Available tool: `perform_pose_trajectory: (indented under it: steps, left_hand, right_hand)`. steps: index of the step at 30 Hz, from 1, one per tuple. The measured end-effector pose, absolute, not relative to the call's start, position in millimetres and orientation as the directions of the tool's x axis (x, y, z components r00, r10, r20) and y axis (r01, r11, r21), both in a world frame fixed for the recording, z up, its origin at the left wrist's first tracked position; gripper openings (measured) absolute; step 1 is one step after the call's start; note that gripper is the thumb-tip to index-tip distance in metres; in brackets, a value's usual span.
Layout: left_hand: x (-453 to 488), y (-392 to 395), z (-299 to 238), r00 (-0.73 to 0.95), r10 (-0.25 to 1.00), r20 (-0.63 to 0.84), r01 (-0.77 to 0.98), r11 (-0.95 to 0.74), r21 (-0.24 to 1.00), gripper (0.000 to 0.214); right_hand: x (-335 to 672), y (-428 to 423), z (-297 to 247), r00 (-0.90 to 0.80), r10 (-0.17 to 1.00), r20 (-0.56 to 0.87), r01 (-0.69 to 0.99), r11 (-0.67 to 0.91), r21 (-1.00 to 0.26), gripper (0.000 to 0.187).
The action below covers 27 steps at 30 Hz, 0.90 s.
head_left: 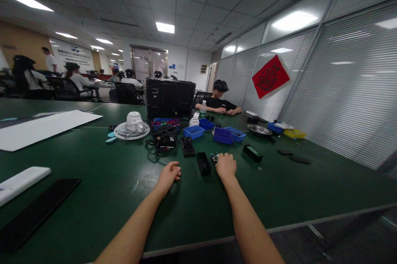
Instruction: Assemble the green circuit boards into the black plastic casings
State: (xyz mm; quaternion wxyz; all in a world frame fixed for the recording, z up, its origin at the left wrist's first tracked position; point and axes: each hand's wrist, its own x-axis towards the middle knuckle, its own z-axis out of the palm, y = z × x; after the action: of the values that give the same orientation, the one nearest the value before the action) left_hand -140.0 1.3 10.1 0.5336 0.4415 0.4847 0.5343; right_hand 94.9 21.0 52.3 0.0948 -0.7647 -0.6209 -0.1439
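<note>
My right hand (pixel 226 166) rests on the green table with its fingers curled down over a small circuit board (pixel 214 157). Part of the board sticks out to the left of the fingers; the fingertips are hidden. My left hand (pixel 169 176) hovers low over the table, fingers loosely bent and nothing visible in them. Between the hands lies an open black plastic case (pixel 204 164). Another black case with a green inside (pixel 252 153) is to the right of my right hand. A black device with a round knob (pixel 187 147) sits farther back.
Blue bins (pixel 194 132), coiled black cables (pixel 161 144), a white fan (pixel 132 127) and a large black panel (pixel 170 97) stand at the back. A steel bowl (pixel 259 130) and yellow bin (pixel 294 133) are at right. Across the table sits a person (pixel 221 100). A black slab (pixel 40 210) lies left.
</note>
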Motion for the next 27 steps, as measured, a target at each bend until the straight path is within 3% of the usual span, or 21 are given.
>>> perform_pose_trajectory:
  steps: [5,17,27]
  left_hand:
    - [-140,1,10,-0.045,0.998,-0.039,-0.144,0.032,0.989,0.029]
    - [-141,1,10,-0.042,0.998,-0.042,-0.118,0.037,0.992,0.03]
    - [-140,1,9,-0.03,0.999,-0.042,-0.099,0.038,0.994,0.029]
  right_hand:
    - [84,17,55,0.149,0.919,0.364,0.983,-0.177,0.045,0.032]
    - [97,26,60,0.223,0.967,0.124,0.958,-0.194,-0.21,0.053]
    - [96,29,54,0.187,0.979,0.08,0.961,-0.166,-0.22,0.047]
